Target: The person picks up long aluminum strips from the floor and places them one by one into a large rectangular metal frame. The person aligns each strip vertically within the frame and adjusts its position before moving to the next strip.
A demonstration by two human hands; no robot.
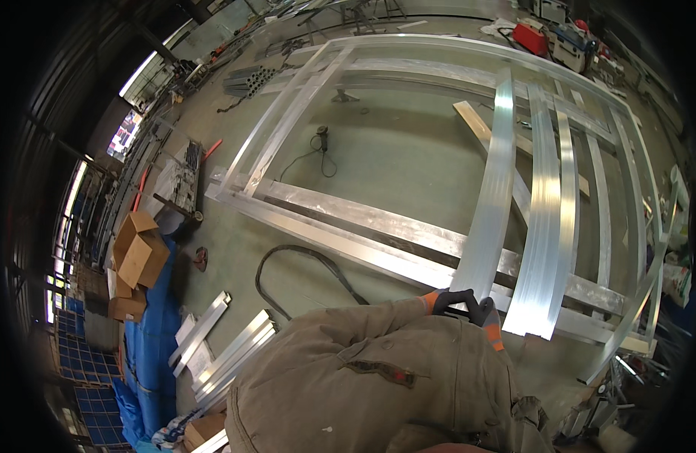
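Observation:
Both my hands wear dark gloves with orange cuffs and meet at the near end of a long, ribbed aluminium plank (493, 192). My left hand (452, 300) is closed at its left corner. Close beside it, my right hand (483, 310) has bent fingers at the same end; the undersides of both grips are hidden. The plank lies across a large rectangular aluminium frame (348, 240), running from the near rail toward the far one. Just to its right rests a second ribbed plank (542, 219), with a narrower one (566, 181) beside that.
A wooden board (472, 121) slants beneath the planks. On the floor within the frame sits a corded power tool (322, 137). A black hose (311, 251) loops near the frame. Cut profiles (235, 351), cardboard boxes (140, 249) and blue sheeting (153, 340) lie left; a red case (530, 39) stands far right.

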